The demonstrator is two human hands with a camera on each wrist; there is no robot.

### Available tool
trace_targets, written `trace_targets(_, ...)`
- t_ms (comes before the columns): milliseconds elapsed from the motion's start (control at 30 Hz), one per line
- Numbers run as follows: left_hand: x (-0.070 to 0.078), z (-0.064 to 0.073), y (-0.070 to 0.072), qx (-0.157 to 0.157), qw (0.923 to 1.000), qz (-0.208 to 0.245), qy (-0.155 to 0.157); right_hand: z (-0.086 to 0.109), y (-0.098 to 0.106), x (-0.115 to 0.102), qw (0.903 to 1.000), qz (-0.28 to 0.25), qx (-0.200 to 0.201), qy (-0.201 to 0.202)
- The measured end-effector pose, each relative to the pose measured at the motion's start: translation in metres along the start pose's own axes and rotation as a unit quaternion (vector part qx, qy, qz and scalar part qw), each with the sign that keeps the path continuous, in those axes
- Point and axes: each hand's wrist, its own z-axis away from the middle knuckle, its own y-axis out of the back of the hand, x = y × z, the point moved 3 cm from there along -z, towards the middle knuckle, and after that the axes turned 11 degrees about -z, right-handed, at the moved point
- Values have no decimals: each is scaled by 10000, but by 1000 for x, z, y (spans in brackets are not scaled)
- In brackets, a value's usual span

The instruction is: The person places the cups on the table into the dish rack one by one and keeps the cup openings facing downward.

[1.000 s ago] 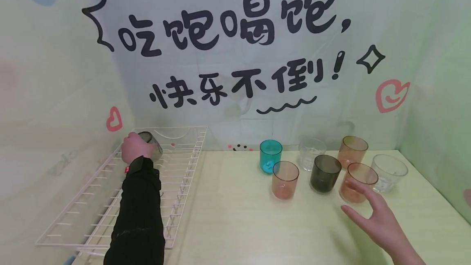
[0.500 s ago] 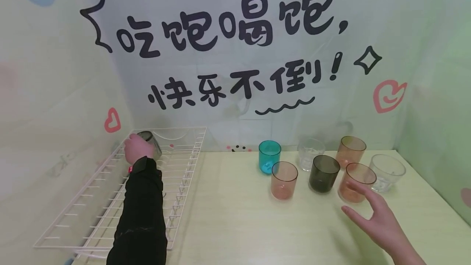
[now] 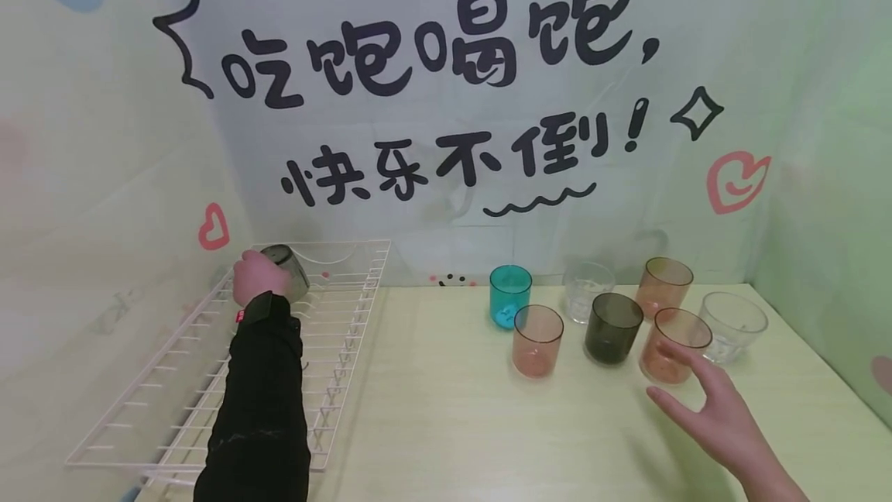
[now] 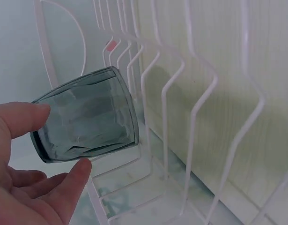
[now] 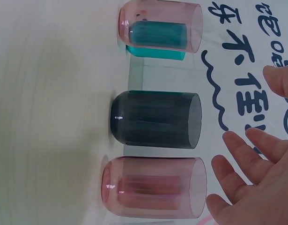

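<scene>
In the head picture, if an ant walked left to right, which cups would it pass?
The grey cup in the left hand, turquoise cup, pink cup, dark smoky cup, orange-pink front cup, wide clear cup. The clear back cup and amber back cup overlap others, so I skipped them.

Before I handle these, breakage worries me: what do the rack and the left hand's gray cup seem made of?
Rack: probably coated metal; thin, white, satin-looking wires. Gray cup: glass or clear plastic, can't tell which; see-through, tinted, faintly shiny walls.
</scene>
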Motion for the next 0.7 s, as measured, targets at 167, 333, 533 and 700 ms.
trace_targets(167,4,1,9,-82,9999,-138,-56,-5,2,0,9997,130,91,206)
trace_targets(333,3,1,14,-323,9992,-124,-208,-9,3,0,9986,193,126,477)
trace_targets(533,6,14,27,-557,9970,-289,-452,-12,4,2,9970,317,157,687)
trace_targets(700,12,30,44,-702,9948,-386,-623,-14,5,2,9952,433,222,854)
